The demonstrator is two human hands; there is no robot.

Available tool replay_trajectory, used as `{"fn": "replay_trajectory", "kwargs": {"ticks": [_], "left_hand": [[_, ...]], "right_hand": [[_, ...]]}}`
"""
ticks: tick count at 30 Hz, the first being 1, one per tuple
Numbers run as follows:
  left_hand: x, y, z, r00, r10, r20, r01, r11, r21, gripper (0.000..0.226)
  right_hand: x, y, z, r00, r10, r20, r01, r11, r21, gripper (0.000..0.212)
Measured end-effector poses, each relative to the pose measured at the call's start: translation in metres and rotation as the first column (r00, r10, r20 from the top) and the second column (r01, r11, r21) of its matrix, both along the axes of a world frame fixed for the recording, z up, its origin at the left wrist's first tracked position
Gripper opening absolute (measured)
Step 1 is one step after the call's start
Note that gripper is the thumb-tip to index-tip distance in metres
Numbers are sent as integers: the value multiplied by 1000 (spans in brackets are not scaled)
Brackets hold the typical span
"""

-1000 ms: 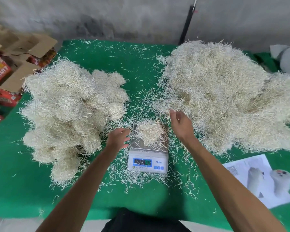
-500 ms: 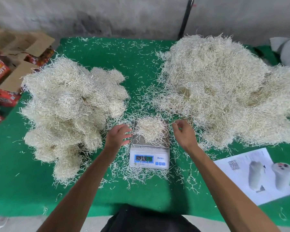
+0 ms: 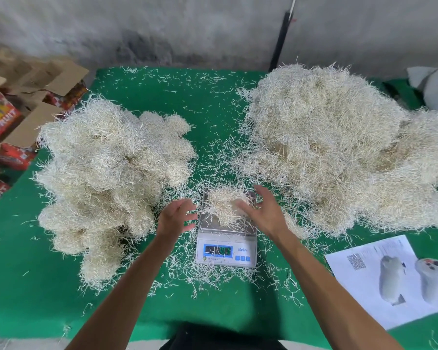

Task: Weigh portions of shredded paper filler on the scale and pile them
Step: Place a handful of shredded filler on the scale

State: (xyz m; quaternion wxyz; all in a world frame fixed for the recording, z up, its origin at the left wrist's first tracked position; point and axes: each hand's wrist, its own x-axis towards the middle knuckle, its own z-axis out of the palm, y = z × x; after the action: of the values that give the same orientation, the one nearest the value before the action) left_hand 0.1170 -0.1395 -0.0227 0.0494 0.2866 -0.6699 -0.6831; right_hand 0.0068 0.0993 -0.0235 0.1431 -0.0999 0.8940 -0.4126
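A small white digital scale (image 3: 226,251) with a lit blue display sits at the middle of the green table (image 3: 36,286). A small clump of pale shredded paper (image 3: 220,203) lies on its steel pan. My right hand (image 3: 261,210) is spread open, its fingers against the clump's right side. My left hand (image 3: 176,218) hovers open just left of the scale, apart from the clump. A heap of rounded paper portions (image 3: 106,173) stands to the left. A bigger loose heap of shredded paper (image 3: 339,147) fills the right side.
Loose paper strands litter the cloth around the scale. A printed sheet (image 3: 390,276) with product photos lies at the front right. Open cardboard boxes (image 3: 23,109) with red fruit print stand off the table's left edge. A black pole (image 3: 280,41) leans on the grey wall behind.
My right hand has come in from the edge of the big heap and opened against the clump on the scale. My left hand has opened and stayed beside the scale.
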Motion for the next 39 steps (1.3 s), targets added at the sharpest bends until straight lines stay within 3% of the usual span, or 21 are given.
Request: {"fn": "replay_trajectory", "kwargs": {"ticks": [3,5,7,9,11,13,15,17,19,20,21,23,25,26,28,30,31,33,35,37,39], "left_hand": [[1,2,5,990,-141,5,139,981,135,26],[-2,3,16,972,-233,27,226,961,161,49],[-9,4,34,976,-207,65,191,961,201,64],[-20,1,57,985,-145,96,99,922,373,68],[-34,-2,84,993,-106,57,56,826,561,65],[-49,-4,111,996,85,28,-84,770,632,63],[-63,3,128,974,223,45,-197,729,655,60],[-65,21,146,993,115,-13,-86,807,585,54],[-65,32,161,995,-60,-75,92,827,554,40],[-63,31,170,990,-98,-97,136,808,573,41],[-64,24,176,988,-47,-145,128,772,623,50],[-68,10,190,973,116,-198,77,647,759,66],[-75,6,189,954,200,-225,52,626,778,43],[-77,13,187,961,208,-183,4,650,760,37],[-76,28,182,986,113,-120,1,724,690,43],[-69,31,191,994,41,-99,37,731,681,66],[-70,21,199,987,75,-139,56,657,752,71],[-68,-6,205,949,278,-149,-70,647,759,60],[-59,-24,192,930,323,-176,-130,737,663,42],[-53,-22,168,958,236,-165,-126,859,497,31],[-50,-15,161,990,68,-126,-15,925,379,30]], "right_hand": [[2,-39,-11,987,150,-61,-130,957,260,114],[6,-61,-20,983,165,-76,-132,936,326,101],[9,-80,-11,985,155,-78,-134,965,226,84],[9,-97,12,966,209,-154,-199,977,76,77],[11,-114,43,905,333,-267,-353,935,-33,71],[18,-128,76,871,398,-287,-459,869,-185,65],[22,-139,107,916,260,-307,-374,830,-413,53],[10,-146,135,945,-7,-326,-170,843,-510,49],[-8,-141,156,949,-188,-253,11,821,-571,44],[-16,-135,161,954,-186,-235,15,812,-584,39],[-18,-129,163,959,-135,-250,-33,820,-571,36],[-9,-124,159,898,19,-439,-239,859,-452,37],[5,-132,150,769,146,-623,-445,822,-356,43],[8,-137,154,753,159,-639,-477,801,-363,44],[-2,-144,171,817,88,-571,-390,813,-432,43],[-22,-139,186,813,40,-581,-303,881,-364,43],[-28,-136,187,785,79,-615,-318,902,-291,43],[-23,-136,181,742,216,-634,-420,888,-188,43],[-4,-146,169,683,331,-651,-553,817,-165,46],[11,-162,163,585,345,-734,-611,783,-119,46],[6,-173,172,599,311,-738,-572,811,-122,49]]}}
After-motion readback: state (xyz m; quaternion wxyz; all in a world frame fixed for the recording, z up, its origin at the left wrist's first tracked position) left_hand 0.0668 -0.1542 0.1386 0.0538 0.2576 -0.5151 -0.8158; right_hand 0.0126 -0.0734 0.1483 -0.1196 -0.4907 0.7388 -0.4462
